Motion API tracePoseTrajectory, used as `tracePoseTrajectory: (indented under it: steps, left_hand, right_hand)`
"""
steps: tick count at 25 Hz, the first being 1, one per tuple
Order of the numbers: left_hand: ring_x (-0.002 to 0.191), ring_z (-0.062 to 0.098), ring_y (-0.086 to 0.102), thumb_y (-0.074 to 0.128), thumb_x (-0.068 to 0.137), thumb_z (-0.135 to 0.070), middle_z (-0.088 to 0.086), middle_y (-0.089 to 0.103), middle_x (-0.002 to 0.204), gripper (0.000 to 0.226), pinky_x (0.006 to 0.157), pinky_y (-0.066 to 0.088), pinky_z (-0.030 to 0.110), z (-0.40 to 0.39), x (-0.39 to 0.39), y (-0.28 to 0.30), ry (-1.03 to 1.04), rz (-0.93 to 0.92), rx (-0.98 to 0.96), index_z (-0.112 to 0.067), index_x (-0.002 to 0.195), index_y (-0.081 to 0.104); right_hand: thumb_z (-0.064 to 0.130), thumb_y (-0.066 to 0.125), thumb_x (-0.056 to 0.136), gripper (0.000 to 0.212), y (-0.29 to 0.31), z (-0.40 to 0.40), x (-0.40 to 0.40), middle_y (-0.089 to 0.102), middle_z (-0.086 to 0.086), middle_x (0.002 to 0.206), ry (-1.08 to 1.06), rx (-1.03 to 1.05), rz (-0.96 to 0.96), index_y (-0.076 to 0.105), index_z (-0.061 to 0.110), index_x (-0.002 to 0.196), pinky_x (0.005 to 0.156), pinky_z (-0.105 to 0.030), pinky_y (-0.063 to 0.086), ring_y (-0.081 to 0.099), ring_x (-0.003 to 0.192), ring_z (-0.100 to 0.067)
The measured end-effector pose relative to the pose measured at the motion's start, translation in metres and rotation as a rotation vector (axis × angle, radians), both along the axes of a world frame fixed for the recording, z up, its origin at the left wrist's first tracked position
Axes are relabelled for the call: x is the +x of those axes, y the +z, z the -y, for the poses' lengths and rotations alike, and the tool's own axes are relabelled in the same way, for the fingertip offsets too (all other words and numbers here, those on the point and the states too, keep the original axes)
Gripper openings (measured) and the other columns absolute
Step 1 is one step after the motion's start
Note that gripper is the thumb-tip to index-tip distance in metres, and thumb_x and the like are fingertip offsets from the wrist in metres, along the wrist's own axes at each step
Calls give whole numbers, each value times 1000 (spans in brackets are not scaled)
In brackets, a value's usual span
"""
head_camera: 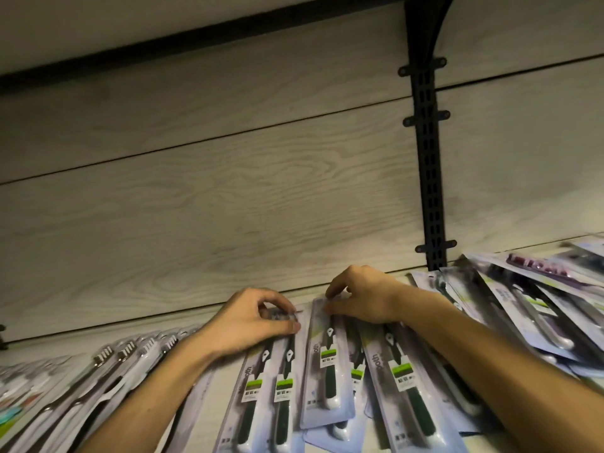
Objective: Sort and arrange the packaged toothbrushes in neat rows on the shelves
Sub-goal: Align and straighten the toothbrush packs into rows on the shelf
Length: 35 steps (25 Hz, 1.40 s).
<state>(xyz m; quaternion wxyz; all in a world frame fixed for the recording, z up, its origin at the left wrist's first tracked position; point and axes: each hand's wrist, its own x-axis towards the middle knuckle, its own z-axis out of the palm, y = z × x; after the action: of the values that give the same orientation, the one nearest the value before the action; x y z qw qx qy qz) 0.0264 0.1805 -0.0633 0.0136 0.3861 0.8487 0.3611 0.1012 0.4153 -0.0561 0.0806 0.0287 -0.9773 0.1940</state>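
Green-handled toothbrushes in clear blister packs lie flat on the pale wood-grain shelf [228,403], heads toward the back wall. The two-brush pack [261,387] sits under the left hand [251,322], whose thumb and curled fingers pinch its far end. Just beside it, a single-brush pack [327,364] lies on top of other packs, and the right hand [362,297] pinches its top edge between thumb and forefinger. A third green pack [405,380] lies partly under the right forearm, tilted slightly.

Around these, four green-labelled brushes can be counted clearly; more packs lie beneath them, but their number cannot be told. To the left, a row of packs with dark handles [108,380] lies fanned and overlapping, at least four heads showing. To the right, a loose heap of packs [529,295] is piled at mixed angles, too blurred to count. Behind stands the panelled back wall [228,191] with one black slotted upright [428,158].
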Motion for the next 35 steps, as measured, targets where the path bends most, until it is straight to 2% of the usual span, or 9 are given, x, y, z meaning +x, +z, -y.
tracePoseTrajectory:
  steps: [3,7,11,13,17,21,26,30,35]
  left_hand:
    - [62,0,57,87,70,-35,-4,75,79,26,62,45,18,2,0,5,27,6,34,-24,92,79]
    - [50,-5,53,81,80,-4,-9,66,56,14,53,39,9,2,1,9,37,70,121,-8,92,75]
    - [58,11,56,86,72,-21,10,69,64,23,55,41,19,4,-2,10,49,82,116,-14,92,76]
    - [61,11,60,87,70,-23,6,73,70,25,59,45,20,5,-3,9,63,98,112,-16,92,77]
    - [57,4,57,85,75,-33,-8,68,63,18,61,42,25,5,-4,3,85,24,-43,-28,91,77]
    - [63,-3,62,83,79,-37,-17,74,77,17,67,46,25,6,-3,2,68,-12,-72,-30,93,77]
    - [81,-2,63,72,70,-64,-21,72,96,38,79,54,35,6,-9,-3,72,-154,-145,-39,99,73]
    - [110,-3,60,67,74,-65,-18,67,116,48,98,50,29,-2,-4,-5,-18,-172,-84,-37,113,70]
    - [119,-3,57,68,87,-52,-13,65,126,48,106,41,19,-11,1,-11,-135,-209,-122,-23,126,69]
  right_hand:
    - [50,66,90,43,3,-1,1,68,0,124,-3,7,-48,70,22,123,91,-30,50,63,108,-19]
    - [49,66,90,43,5,-5,0,70,-1,123,-37,-17,-123,71,20,121,88,-27,49,64,107,-21]
    - [53,68,87,44,1,5,-1,70,1,121,11,-7,-100,72,23,119,86,-28,50,64,104,-19]
    - [54,68,87,44,1,13,1,70,3,120,48,-13,-105,72,24,119,84,-26,48,64,105,-16]
    - [56,67,86,47,3,20,5,69,6,122,78,3,-97,71,25,121,88,-26,48,63,110,-14]
    - [61,64,85,62,7,24,9,62,0,134,66,34,0,62,22,133,98,-32,48,58,119,-19]
    - [55,70,83,67,24,10,20,57,-4,135,-68,95,178,57,18,137,101,-36,48,55,121,-24]
    - [48,75,81,53,28,8,25,64,-4,120,-103,146,180,66,16,123,89,-33,53,60,101,-22]
    - [47,76,78,41,31,2,27,59,-1,97,-177,198,197,64,18,105,77,-31,50,57,85,-21]
